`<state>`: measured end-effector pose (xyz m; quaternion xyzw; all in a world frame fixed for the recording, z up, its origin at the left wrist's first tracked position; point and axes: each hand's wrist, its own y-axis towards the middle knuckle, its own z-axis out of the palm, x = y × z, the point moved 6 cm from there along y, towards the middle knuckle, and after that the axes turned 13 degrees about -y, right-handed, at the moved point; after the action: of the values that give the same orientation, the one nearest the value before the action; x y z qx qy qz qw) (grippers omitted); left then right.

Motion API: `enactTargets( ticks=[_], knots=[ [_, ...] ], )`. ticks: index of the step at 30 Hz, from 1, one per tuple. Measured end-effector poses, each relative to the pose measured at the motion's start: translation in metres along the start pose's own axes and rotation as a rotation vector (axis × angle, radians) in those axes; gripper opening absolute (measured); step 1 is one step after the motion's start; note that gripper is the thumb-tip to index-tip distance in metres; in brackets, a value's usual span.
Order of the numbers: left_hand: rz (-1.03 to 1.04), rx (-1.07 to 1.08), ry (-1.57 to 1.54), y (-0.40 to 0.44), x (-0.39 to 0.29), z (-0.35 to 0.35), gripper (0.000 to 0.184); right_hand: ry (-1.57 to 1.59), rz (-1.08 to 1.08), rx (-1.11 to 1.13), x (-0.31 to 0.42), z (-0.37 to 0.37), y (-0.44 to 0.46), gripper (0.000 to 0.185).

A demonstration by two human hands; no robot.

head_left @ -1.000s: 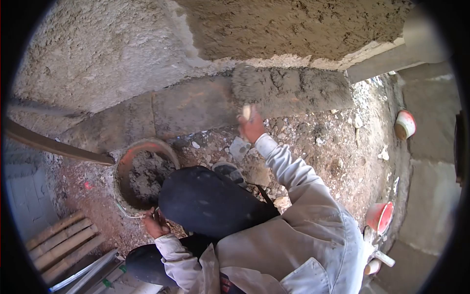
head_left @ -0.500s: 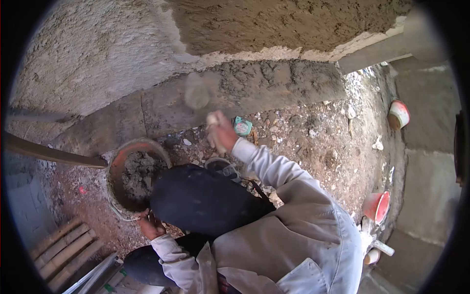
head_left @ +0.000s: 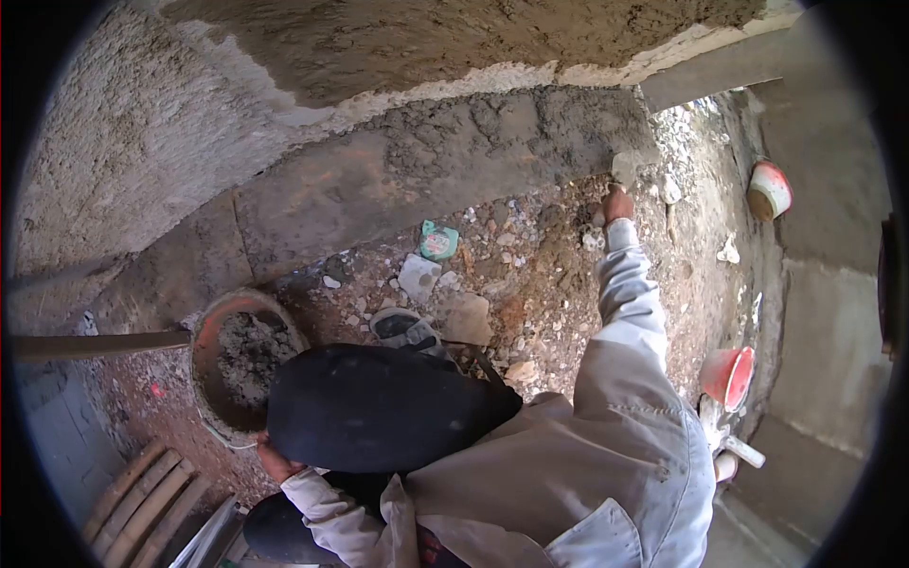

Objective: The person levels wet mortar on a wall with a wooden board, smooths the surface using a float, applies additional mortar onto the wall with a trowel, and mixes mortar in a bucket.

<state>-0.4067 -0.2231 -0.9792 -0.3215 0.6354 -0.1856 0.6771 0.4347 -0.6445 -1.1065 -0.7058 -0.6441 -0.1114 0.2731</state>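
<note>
My right hand (head_left: pixel 618 204) is closed round the handle of a trowel (head_left: pixel 626 168), whose blade lies at the right end of a board (head_left: pixel 331 189) partly covered with wet mortar (head_left: pixel 492 133). My left hand (head_left: pixel 276 461) is at the lower rim of a round bucket (head_left: pixel 201 379) that holds grey mortar (head_left: pixel 251 355). The fingers of that hand are partly hidden by the rim and my knee, so its grip does not show clearly. Fresh mortar (head_left: pixel 426 47) covers part of the wall above the board.
A green packet (head_left: pixel 438 240) and stones (head_left: pixel 466 319) lie on the rubble floor. Two red-and-white containers (head_left: pixel 769 191) (head_left: pixel 727 377) stand at the right. Wooden slats (head_left: pixel 142 502) are at the lower left, and a curved strip (head_left: pixel 99 346) reaches the bucket.
My right hand has moved with the trowel, first left along the board, then far right to its end. My left hand stays by the bucket. The view has shifted a little.
</note>
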Motion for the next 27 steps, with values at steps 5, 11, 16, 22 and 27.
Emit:
enactTargets(
  ticks=[5,11,16,22,27],
  knots=[
    [-0.005,0.04,-0.127,-0.011,-0.001,0.016,0.03,-0.988,-0.422,-0.027,0.01,0.063,-0.01,0.027],
    [0.16,-0.024,0.28,0.004,-0.008,-0.004,0.021,-1.238,-0.822,0.276,0.152,0.117,0.017,0.032],
    [0.021,0.004,-0.092,-0.001,0.0,0.011,0.014,-0.779,-0.565,0.271,0.185,0.101,-0.024,0.052],
    [-0.062,-0.142,-0.311,0.011,0.017,-0.01,0.024,-0.202,-0.599,-0.044,0.195,0.12,-0.107,0.068],
    [-0.048,-0.198,-0.395,0.014,0.025,-0.011,0.031,-0.197,-0.886,0.02,0.229,0.14,-0.223,0.066]
  ],
)
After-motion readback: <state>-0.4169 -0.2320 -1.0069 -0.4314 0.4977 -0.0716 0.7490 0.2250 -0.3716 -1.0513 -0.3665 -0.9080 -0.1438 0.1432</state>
